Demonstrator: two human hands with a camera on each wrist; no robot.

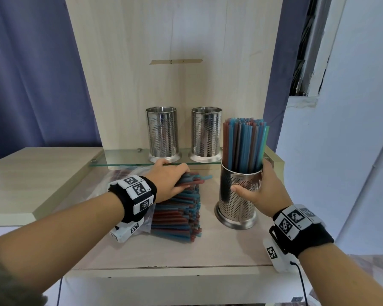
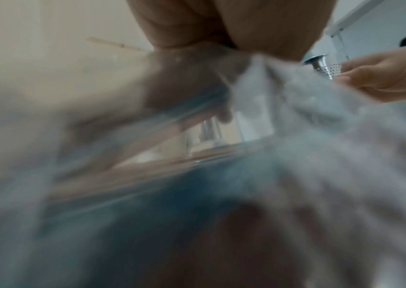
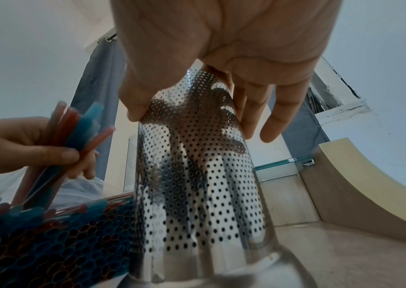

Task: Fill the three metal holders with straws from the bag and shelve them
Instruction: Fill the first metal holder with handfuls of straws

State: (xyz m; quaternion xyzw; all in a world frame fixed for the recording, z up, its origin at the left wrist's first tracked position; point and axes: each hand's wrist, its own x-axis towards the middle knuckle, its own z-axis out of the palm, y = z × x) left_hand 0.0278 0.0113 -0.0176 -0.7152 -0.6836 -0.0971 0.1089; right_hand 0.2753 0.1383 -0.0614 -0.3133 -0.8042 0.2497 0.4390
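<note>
A perforated metal holder (image 1: pixel 238 202) stands on the wooden counter, packed with upright blue and red straws (image 1: pixel 243 146). My right hand (image 1: pixel 259 191) grips its upper wall, thumb in front and fingers behind; the right wrist view shows this holder (image 3: pixel 197 175) close up. A stack of blue and red straws (image 1: pixel 177 213) lies partly inside a clear plastic bag (image 1: pixel 124 175) to its left. My left hand (image 1: pixel 170 180) grips a small bunch of straws (image 3: pixel 73 132) at the top of the stack. Two empty holders, one at the left (image 1: pixel 163 134) and one at the right (image 1: pixel 206 134), stand on the glass shelf (image 1: pixel 124 160).
A wooden back panel (image 1: pixel 164 51) rises behind the shelf. A raised wooden ledge (image 1: pixel 31 168) flanks the counter at the left. Blue curtain (image 1: pixel 31 74) hangs at the left, a white wall (image 1: pixel 352 151) at the right. The left wrist view is blurred by the bag.
</note>
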